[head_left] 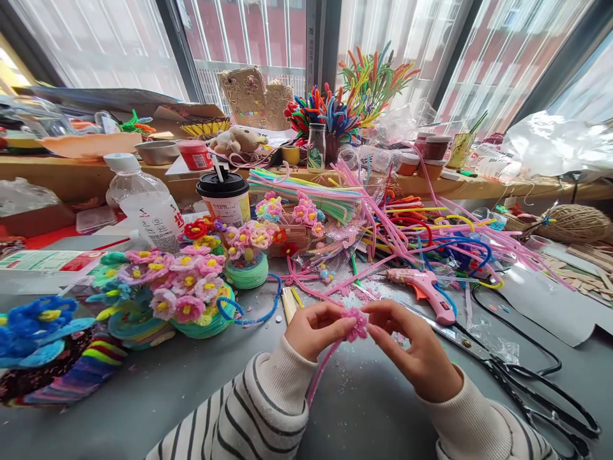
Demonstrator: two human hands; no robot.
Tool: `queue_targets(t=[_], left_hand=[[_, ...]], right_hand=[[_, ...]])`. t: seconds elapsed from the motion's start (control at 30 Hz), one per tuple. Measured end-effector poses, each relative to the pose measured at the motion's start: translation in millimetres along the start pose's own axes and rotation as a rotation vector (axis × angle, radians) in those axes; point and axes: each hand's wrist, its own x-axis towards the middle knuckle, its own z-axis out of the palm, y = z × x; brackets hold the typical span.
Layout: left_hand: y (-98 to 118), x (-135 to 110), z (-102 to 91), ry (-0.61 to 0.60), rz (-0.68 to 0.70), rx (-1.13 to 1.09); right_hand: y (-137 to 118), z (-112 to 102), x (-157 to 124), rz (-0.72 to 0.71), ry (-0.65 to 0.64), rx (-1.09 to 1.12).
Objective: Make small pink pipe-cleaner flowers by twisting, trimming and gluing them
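Between the fingertips of both hands is a small fuzzy pink pipe-cleaner flower [355, 324], held above the grey table. My left hand [318, 329] pinches it from the left with thumb and forefinger. At its right edge, my right hand [412, 348] closes thumb and forefinger on the petals; the exact contact there is small. A pink pipe cleaner [323, 370] runs down from below the flower, past my left cuff. Just beyond my hands lie pink fuzz clippings and a pink glue gun [424, 291]. Large black-handled scissors [483, 354] rest to the right.
Pots of pipe-cleaner flowers [184, 287] crowd the left, near a plastic bottle [148, 211] and a lidded cup [224, 198]. Loose pipe cleaners [397, 223] are heaped behind my hands. A twine ball [577, 222] sits far right. A cluttered ledge [282, 176] runs below the windows.
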Motion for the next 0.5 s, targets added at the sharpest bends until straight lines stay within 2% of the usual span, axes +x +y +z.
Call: queue_targets(t=[0.13, 0.37, 0.5], left_hand=[[0.0, -0.6, 1.0, -0.032, 0.0, -0.001], [0.8, 0.2, 1.8, 0.031, -0.039, 0.03], [0.0, 0.9, -0.1, -0.043, -0.056, -0.006]], right_hand=[[-1.0, -0.5, -2.5, -0.088, -0.013, -0.109], [1.1, 0.2, -2.2, -0.166, -0.034, -0.252], [-0.1, -1.2, -3.3, -0.232, -0.009, -0.302]])
